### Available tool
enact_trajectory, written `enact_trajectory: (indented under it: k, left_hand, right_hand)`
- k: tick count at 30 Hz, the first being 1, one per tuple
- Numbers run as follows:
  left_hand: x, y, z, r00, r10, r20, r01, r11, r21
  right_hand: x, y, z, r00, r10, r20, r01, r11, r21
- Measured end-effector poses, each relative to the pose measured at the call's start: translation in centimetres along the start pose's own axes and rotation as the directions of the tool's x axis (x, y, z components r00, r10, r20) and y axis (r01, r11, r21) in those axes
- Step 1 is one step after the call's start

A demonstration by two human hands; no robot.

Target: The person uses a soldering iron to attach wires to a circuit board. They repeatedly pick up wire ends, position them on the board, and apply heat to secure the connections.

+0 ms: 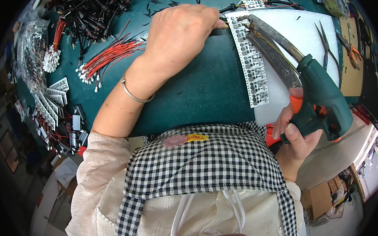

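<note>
My right hand (297, 136) is wrapped round the grip of a green soldering gun (327, 93) with an orange trigger. Its long, dark, stained metal front reaches up and left to the far end of a white circuit board strip (254, 63) lined with small grey and black parts. At that same end my left hand (183, 30) is closed, thumb and fingertips pinching a thin dark cable (221, 26) against or close to the board's edge. Whether tip and cable touch is too small to tell. The strip lies partly on a white foam sheet (288, 27).
Red wires with white plugs (108, 58) lie left of my forearm, below a heap of black cables (87, 10). Further left are a plastic bag (32, 52) and stacked board strips (48, 106). Tweezers (323, 44) rest on the foam; orange-handled pliers (352, 54) are at the right.
</note>
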State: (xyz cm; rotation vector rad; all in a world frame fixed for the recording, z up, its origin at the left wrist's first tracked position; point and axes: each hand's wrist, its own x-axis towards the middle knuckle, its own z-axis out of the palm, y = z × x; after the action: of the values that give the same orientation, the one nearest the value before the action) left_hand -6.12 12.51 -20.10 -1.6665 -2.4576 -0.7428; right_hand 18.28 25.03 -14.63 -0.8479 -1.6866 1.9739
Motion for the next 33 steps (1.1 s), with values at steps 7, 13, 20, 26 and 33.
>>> enact_trajectory:
  k: [7,13,20,26,33]
  left_hand:
    - [0.0,0.1,-0.1,0.999,0.040,-0.019,-0.039,0.999,0.032]
    - [-0.1,0.5,-0.2,0.999,0.031,-0.019,-0.030,0.998,0.059]
    - [-0.1,0.7,-0.2,0.999,0.043,-0.008,-0.042,0.996,0.084]
    - [-0.2,0.9,-0.7,0.999,0.023,-0.022,-0.022,0.998,0.052]
    - [-0.3,0.9,-0.7,1.000,0.021,-0.020,-0.020,0.999,0.039]
  right_hand:
    - [-0.1,0.0,-0.1,0.999,0.006,0.051,-0.005,0.999,-0.035]
    - [-0.5,1.0,-1.3,0.987,0.065,0.148,-0.064,0.998,-0.008]
    - [-0.4,0.6,-0.1,0.992,0.024,0.125,-0.027,0.999,0.023]
    - [-0.7,0.9,-0.7,0.988,0.086,0.131,-0.075,0.993,-0.088]
    - [0.3,-0.3,-0.3,0.999,-0.019,0.032,0.018,0.999,0.042]
